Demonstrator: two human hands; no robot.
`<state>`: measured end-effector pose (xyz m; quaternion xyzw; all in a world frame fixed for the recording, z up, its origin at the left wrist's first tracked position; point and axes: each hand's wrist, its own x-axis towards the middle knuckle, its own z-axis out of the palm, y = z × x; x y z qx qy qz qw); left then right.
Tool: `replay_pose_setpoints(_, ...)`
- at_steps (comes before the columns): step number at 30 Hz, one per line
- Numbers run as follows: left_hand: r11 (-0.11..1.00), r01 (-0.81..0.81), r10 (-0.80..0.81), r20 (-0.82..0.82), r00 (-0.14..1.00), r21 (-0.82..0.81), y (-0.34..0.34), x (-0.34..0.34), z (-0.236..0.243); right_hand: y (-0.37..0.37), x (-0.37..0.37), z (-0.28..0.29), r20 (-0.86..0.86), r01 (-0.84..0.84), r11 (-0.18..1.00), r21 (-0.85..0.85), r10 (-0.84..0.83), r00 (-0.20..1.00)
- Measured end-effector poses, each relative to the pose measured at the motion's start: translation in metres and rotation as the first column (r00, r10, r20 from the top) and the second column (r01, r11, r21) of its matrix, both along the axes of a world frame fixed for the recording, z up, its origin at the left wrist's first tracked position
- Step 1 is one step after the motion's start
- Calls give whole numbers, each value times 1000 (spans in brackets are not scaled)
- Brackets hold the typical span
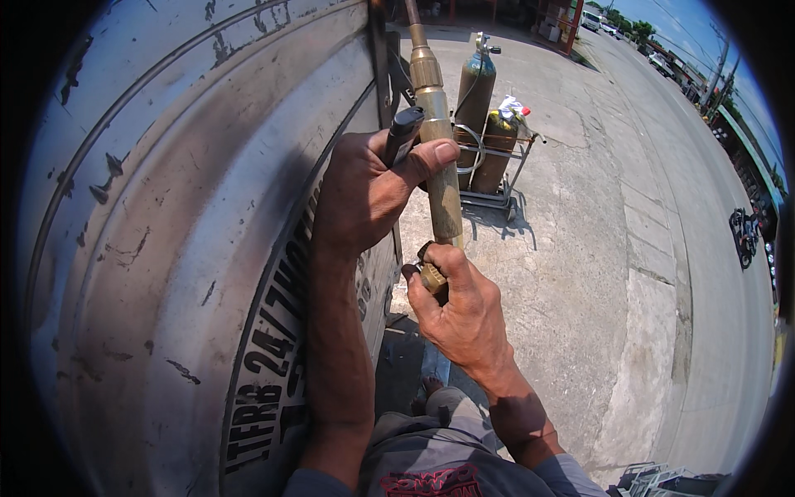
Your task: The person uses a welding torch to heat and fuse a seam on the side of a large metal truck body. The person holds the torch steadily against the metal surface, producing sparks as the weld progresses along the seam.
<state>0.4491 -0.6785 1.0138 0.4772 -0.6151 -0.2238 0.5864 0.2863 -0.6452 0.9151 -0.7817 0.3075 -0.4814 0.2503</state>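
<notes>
My left hand [356, 199] grips the upper part of a brass cutting torch [439, 108] and also holds a dark, slim lighter-like object [402, 124] against it. The torch stands nearly upright in front of me, its metal tube running out of the top of the view. Just below, my right hand [464, 323] has thumb and forefinger closed on a knurled brass valve knob [433, 278] near the torch's lower end. Both hands are beside a dented, scuffed metal vehicle body panel [174, 207] with painted markings, which fills the left side.
Two tall gas cylinders [476, 91] with coiled hose stand on a wheeled cart [517, 170] on the concrete ground [571, 315]. A road runs along the right with a motorcycle [743, 232] and, farther off, parked vehicles [590, 21]. A metal frame [650, 480] shows at the lower right.
</notes>
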Motion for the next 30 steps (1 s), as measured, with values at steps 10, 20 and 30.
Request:
replay_pose_setpoints(10,1000,-13,13,14,1000,-13,-2,-1,3,-2,0,3,-36,11,1000,16,-10,999)
replay_pose_setpoints(20,1000,-16,16,30,999,-7,-5,2,0,-4,0,2,-44,14,999,32,-13,999)
replay_pose_setpoints(30,1000,17,-17,0,1000,9,-3,0,1,-3,-1,3,-18,4,1000,-8,-4,1000)
